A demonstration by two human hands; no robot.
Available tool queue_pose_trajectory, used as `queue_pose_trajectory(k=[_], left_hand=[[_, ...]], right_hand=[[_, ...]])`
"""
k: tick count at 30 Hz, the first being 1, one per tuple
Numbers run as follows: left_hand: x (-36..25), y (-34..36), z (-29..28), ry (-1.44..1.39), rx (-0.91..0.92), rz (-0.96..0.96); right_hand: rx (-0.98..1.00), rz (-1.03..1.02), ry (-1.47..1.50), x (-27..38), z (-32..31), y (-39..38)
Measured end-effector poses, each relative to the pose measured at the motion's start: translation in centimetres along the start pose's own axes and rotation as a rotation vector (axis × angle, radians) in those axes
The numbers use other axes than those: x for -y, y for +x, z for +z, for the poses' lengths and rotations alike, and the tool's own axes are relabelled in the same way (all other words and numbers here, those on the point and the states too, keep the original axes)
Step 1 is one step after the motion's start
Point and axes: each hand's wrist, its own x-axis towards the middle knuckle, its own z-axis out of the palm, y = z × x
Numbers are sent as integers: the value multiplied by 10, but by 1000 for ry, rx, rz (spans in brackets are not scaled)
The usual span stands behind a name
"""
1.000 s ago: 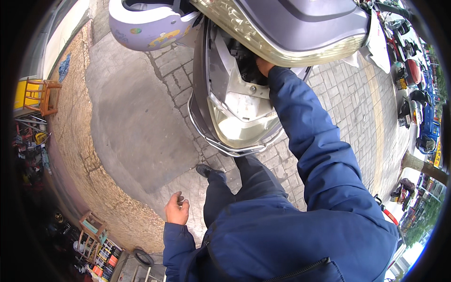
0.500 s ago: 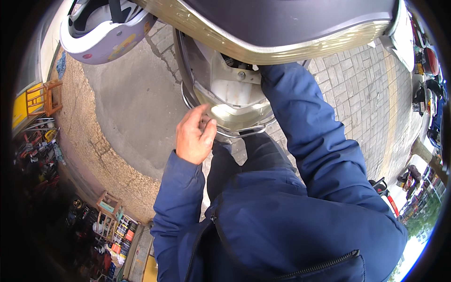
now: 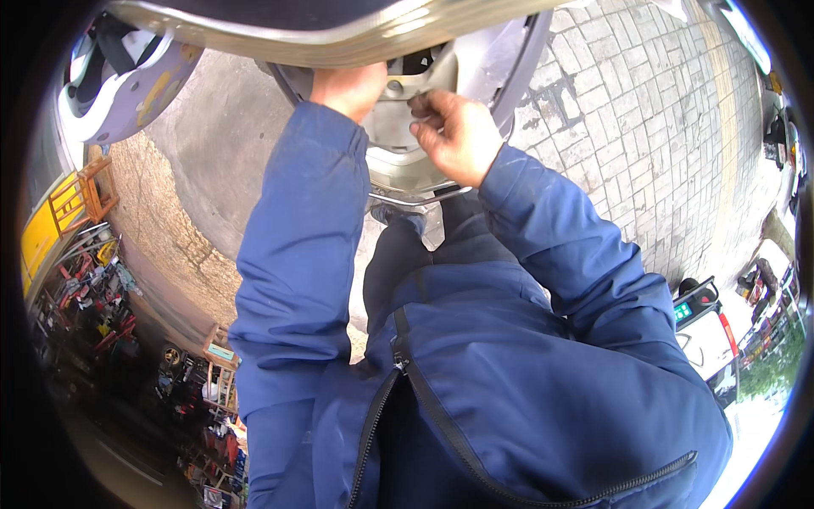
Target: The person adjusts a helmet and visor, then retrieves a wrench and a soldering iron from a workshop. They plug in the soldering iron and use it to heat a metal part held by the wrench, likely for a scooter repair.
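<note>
The dark front panel point(image 3: 339, 44) with a clear lens-like rim, probably a scooter's, spans the top of the view. Up behind its lower edge goes my left hand point(image 3: 346, 92); only its back and wrist show, the fingers hidden. My right hand point(image 3: 462, 136) is closed just below the panel, thumb and fingertips drawn together. Whatever lies between those darkened fingertips is too small to make out. Beside them is the pale inner body point(image 3: 392, 127) of the vehicle, with a bolt head point(image 3: 394, 86) near a dark opening. A curved metal bar point(image 3: 407, 202) runs below it.
A lilac and white helmet point(image 3: 140, 103) hangs at upper left. Further left are a wooden chair point(image 3: 97, 188) and a heap of mixed parts point(image 3: 85, 293). Brick paving point(image 3: 632, 127) stretches to the right, with parked vehicles along the far right edge.
My left hand has risen from beside the lower body to behind the panel. My right hand has come out from behind it, fingers closed. The view has shifted, the panel sitting higher and further left.
</note>
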Motion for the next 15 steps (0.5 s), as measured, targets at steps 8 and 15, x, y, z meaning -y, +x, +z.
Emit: queue_pose_trajectory(k=[8,15], left_hand=[[13,37,12,105,92,-169],[-34,40,14,47,12,-299]], right_hand=[[143,61,82,-43,-17,-52],[10,101,186,-79,-18,-84]])
